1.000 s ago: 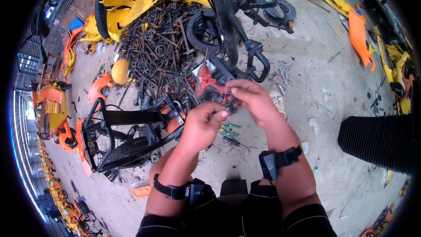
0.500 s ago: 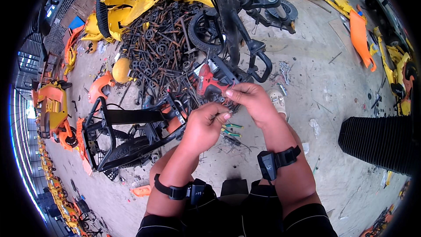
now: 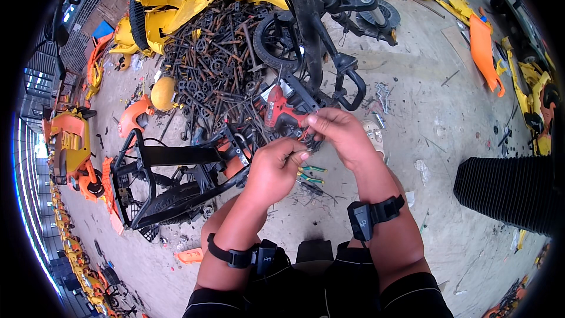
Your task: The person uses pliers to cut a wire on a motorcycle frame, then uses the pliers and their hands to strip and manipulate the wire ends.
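My left hand (image 3: pixel 272 169) is closed in a pinch, thumb against the curled fingers. My right hand (image 3: pixel 336 131) pinches slightly higher and to the right. Between the two runs a small bundle of thin wires (image 3: pixel 305 136), some red, partly hidden by my fingers. Just beyond them lies a red and black cordless drill (image 3: pixel 275 109), resting against the black frame (image 3: pixel 321 53) of a scooter or bike. Below my fingertips, pliers with green and yellow handles (image 3: pixel 311 175) lie on the floor.
A heap of rusty metal parts (image 3: pixel 206 62) spreads ahead, with a hammer (image 3: pixel 250 47) on it. Another black frame (image 3: pixel 176 168) lies at the left. Yellow panels (image 3: pixel 176 15) stand behind the heap; an orange panel (image 3: pixel 484 53) and a black ribbed object (image 3: pixel 503 194) are at right.
My right hand has shifted very slightly, its fingers turning a little, and more of the red wire shows between my hands. My left hand stays almost still.
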Available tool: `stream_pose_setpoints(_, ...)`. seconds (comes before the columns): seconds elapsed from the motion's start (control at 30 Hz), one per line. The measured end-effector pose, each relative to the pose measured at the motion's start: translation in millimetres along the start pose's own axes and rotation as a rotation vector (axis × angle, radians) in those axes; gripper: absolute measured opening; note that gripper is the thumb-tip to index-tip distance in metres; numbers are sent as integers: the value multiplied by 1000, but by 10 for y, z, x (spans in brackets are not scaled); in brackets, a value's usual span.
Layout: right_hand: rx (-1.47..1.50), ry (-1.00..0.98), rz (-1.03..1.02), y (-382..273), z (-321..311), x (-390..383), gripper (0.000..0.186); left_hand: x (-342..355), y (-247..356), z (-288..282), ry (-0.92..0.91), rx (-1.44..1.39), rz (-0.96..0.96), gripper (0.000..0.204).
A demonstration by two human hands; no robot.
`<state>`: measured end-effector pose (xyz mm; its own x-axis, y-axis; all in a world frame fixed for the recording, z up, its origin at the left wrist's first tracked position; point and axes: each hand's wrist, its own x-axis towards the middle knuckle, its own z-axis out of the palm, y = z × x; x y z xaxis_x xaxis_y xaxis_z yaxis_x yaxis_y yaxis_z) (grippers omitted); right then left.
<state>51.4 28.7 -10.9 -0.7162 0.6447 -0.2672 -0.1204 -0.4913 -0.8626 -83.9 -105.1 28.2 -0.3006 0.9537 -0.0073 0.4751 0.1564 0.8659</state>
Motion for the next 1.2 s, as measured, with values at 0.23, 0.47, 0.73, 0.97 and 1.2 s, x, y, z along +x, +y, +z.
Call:
stream_pose_setpoints(0.23,-99,-123,67,61,4,-16,24,10,36,-8,28,41,105,9)
stream_pose_setpoints(0.47,-16,75,-1,-7,-38,-5,22,-1,105,-3,7,68,77,8)
stream_pose_setpoints(0.73,-51,-133,100,58,22,-41,24,-5,85,-8,22,62,108,8)
stream_pose_setpoints(0.97,-64,59,22,18,-29,-13,23,-12,65,-5,5,72,91,8)
stream_pose_setpoints(1.2,15,285,-35,80,-133,61,27,-23,40,8,29,60,83,7)
